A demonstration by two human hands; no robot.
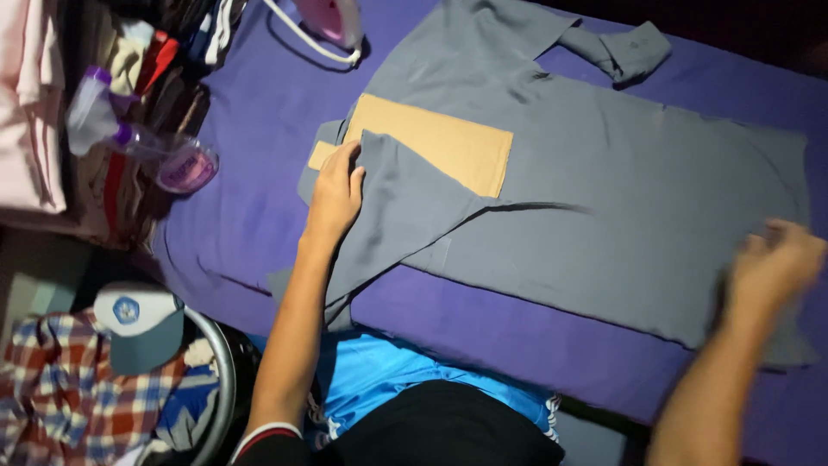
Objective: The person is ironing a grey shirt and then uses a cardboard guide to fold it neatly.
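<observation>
A grey shirt (pixel 595 216) lies flat on a purple-covered board (pixel 259 173), with a tan cardboard sheet (pixel 448 142) laid on its upper part. One sleeve (pixel 405 216) is folded across the cardboard's edge. My left hand (pixel 335 192) presses flat on that folded part, near the collar. My right hand (pixel 772 267) is at the shirt's hem on the right; it is blurred, with fingers curled at the cloth's edge, and I cannot tell whether it grips it.
A pink iron (pixel 332 22) stands at the board's far end. A clear spray bottle (pixel 147 138) lies at left beside stacked clothes (pixel 34 103). A basket (pixel 220 380) with a plaid shirt (pixel 60 388) and a cap (pixel 138 324) sits at lower left.
</observation>
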